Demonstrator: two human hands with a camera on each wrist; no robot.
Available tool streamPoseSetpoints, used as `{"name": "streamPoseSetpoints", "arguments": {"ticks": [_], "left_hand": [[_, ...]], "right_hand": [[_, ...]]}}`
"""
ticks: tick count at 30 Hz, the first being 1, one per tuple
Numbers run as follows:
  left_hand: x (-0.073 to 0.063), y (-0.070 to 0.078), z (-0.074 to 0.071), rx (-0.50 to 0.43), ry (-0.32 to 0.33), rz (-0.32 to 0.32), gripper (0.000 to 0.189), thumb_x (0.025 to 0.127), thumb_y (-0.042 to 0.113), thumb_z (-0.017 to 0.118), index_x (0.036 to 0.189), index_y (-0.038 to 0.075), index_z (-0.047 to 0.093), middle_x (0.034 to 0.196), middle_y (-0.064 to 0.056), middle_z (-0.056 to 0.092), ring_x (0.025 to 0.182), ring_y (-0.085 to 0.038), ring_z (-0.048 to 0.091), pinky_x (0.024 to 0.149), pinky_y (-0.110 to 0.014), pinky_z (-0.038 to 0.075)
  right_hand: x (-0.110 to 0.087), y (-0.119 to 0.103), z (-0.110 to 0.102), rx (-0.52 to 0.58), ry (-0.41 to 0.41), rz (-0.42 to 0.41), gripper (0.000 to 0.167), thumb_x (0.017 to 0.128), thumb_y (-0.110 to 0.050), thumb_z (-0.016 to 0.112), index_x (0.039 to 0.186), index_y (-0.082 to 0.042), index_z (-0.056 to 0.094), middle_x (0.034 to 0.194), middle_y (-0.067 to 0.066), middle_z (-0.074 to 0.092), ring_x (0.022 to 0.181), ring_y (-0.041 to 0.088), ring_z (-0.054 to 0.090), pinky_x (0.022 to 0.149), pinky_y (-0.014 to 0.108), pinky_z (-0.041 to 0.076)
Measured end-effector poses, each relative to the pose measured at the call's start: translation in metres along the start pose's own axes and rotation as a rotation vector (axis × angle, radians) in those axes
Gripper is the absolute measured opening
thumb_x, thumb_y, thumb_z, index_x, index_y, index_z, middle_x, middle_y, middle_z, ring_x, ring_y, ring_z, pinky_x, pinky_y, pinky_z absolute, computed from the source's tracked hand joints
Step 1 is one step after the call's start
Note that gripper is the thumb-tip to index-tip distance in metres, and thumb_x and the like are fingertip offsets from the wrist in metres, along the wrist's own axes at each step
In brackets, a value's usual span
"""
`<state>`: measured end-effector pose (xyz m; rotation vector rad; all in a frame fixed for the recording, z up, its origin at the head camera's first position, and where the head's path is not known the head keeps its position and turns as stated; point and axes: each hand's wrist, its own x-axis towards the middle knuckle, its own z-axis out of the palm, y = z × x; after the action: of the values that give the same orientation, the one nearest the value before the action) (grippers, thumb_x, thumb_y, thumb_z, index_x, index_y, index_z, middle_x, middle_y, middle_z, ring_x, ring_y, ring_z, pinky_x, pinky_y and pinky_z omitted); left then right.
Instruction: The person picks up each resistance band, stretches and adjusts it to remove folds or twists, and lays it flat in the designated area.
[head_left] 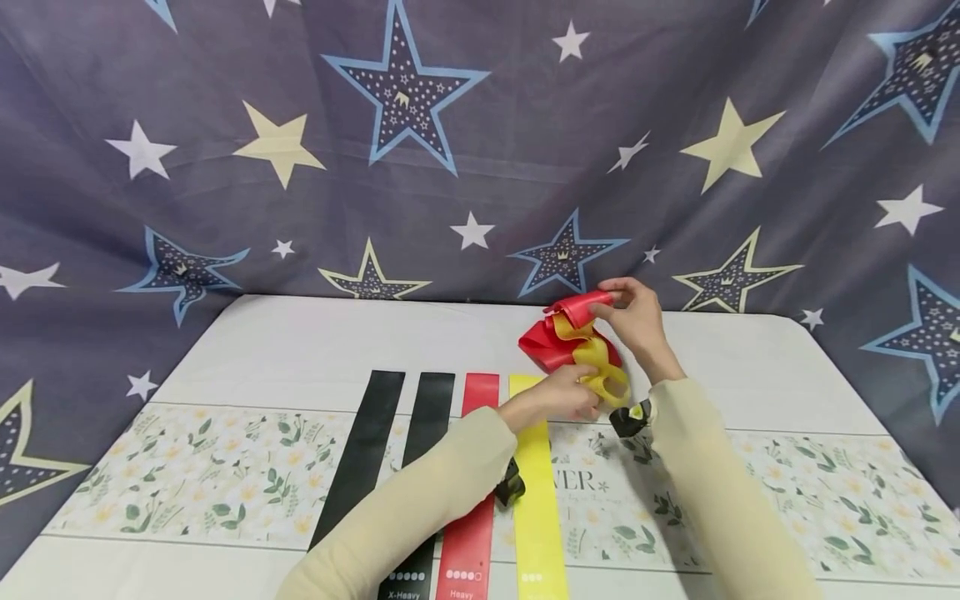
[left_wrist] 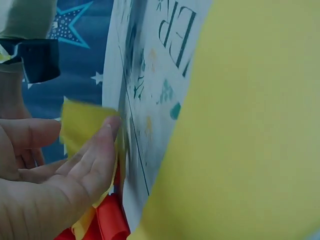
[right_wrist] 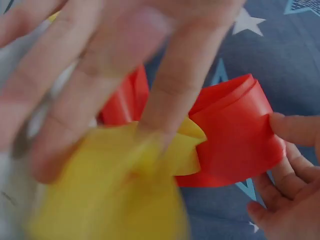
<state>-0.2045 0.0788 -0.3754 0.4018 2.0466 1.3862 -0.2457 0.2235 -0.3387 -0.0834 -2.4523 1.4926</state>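
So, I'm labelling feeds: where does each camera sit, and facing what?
Head: on the head, facing forward and down at the table; left hand, right hand and sleeves show.
Left wrist: worn there, facing the left hand at a loose yellow band; the right arm partly shows.
Right wrist: worn there, facing the right hand gripping a red band; left-hand fingers show, blurred.
Wrist views share the loose yellow band.

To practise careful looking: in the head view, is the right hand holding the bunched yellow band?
No, the right hand pinches the bunched red band, while the bunched yellow band touches the left hand.
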Motion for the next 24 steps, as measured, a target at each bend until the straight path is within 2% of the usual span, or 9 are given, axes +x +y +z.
{"name": "streamPoseSetpoints", "arguments": {"ticks": [2,4,7,10,13,16,20,22,24], "left_hand": [[-0.001,-0.001,-0.001,-0.001,0.013,0.002,0.057,0.086,0.004,0.057,0.142,0.007,0.043,0.096,-0.011,0.07,0.076,-0.014,0.065,0.072,-0.025,0.054],[-0.002,-0.002,-0.003,0.01,0.054,0.011,0.049,0.086,0.003,0.057,0.135,0.006,0.051,0.089,-0.011,0.07,0.071,-0.016,0.066,0.067,-0.025,0.054],[-0.003,-0.004,-0.01,0.023,0.157,0.032,0.03,0.088,0.004,0.056,0.118,0.003,0.062,0.082,-0.013,0.07,0.065,-0.022,0.065,0.06,-0.027,0.052],[-0.003,-0.005,-0.02,0.062,0.278,0.051,0.017,0.089,0.006,0.055,0.101,0.001,0.066,0.077,-0.013,0.068,0.061,-0.024,0.062,0.055,-0.026,0.049],[-0.002,-0.006,-0.03,0.114,0.386,0.051,0.015,0.088,0.008,0.056,0.094,0.002,0.068,0.075,-0.01,0.066,0.057,-0.019,0.057,0.053,-0.022,0.045],[0.004,-0.006,-0.04,0.14,0.477,0.056,0.014,0.087,0.008,0.056,0.093,0.002,0.068,0.079,-0.009,0.066,0.056,-0.016,0.053,0.051,-0.02,0.041],[0.017,-0.001,-0.051,0.172,0.595,0.082,0.018,0.087,0.006,0.054,0.1,0.002,0.066,0.094,-0.011,0.067,0.071,-0.018,0.057,0.059,-0.023,0.047],[0.025,0.004,-0.054,0.212,0.629,0.075,0.026,0.086,0.006,0.053,0.109,0.003,0.065,0.105,-0.013,0.064,0.087,-0.023,0.058,0.072,-0.028,0.05],[0.032,0.008,-0.056,0.267,0.634,0.048,0.033,0.087,0.009,0.054,0.118,0.005,0.062,0.115,-0.014,0.061,0.102,-0.028,0.055,0.087,-0.036,0.047]], "right_hand": [[-0.001,0.0,-0.003,0.044,-0.022,-0.01,0.032,0.085,-0.002,0.066,0.115,0.006,0.059,0.098,0.021,0.066,0.073,0.001,0.057,0.067,0.011,0.046],[-0.004,0.001,-0.006,0.078,-0.05,-0.017,0.033,0.085,-0.001,0.065,0.116,0.008,0.057,0.093,0.015,0.066,0.071,-0.002,0.057,0.067,0.011,0.047],[-0.01,0.004,-0.011,0.077,-0.113,-0.001,0.036,0.087,-0.002,0.063,0.119,0.01,0.054,0.086,0.003,0.066,0.072,0.001,0.056,0.07,0.013,0.046],[-0.017,0.009,-0.013,0.021,-0.179,0.06,0.041,0.09,-0.011,0.062,0.124,0.008,0.051,0.08,-0.003,0.062,0.074,0.009,0.056,0.069,0.017,0.042],[-0.024,0.016,-0.01,-0.027,-0.224,0.117,0.043,0.091,-0.016,0.061,0.125,0.008,0.048,0.075,-0.002,0.059,0.07,0.013,0.056,0.064,0.021,0.044],[-0.029,0.023,-0.004,-0.049,-0.241,0.13,0.04,0.089,-0.011,0.062,0.121,0.01,0.05,0.071,0.0,0.055,0.062,0.012,0.052,0.056,0.022,0.046],[-0.035,0.031,0.002,-0.068,-0.264,0.109,0.033,0.087,-0.006,0.063,0.115,0.01,0.056,0.075,0.001,0.051,0.065,0.01,0.048,0.057,0.018,0.043],[-0.039,0.035,0.005,-0.079,-0.268,0.098,0.031,0.085,-0.004,0.064,0.112,0.009,0.058,0.078,0.002,0.052,0.069,0.01,0.048,0.059,0.017,0.042],[-0.042,0.039,0.007,-0.083,-0.263,0.094,0.029,0.085,-0.003,0.064,0.11,0.009,0.059,0.08,0.004,0.052,0.072,0.012,0.049,0.06,0.017,0.042]]}}
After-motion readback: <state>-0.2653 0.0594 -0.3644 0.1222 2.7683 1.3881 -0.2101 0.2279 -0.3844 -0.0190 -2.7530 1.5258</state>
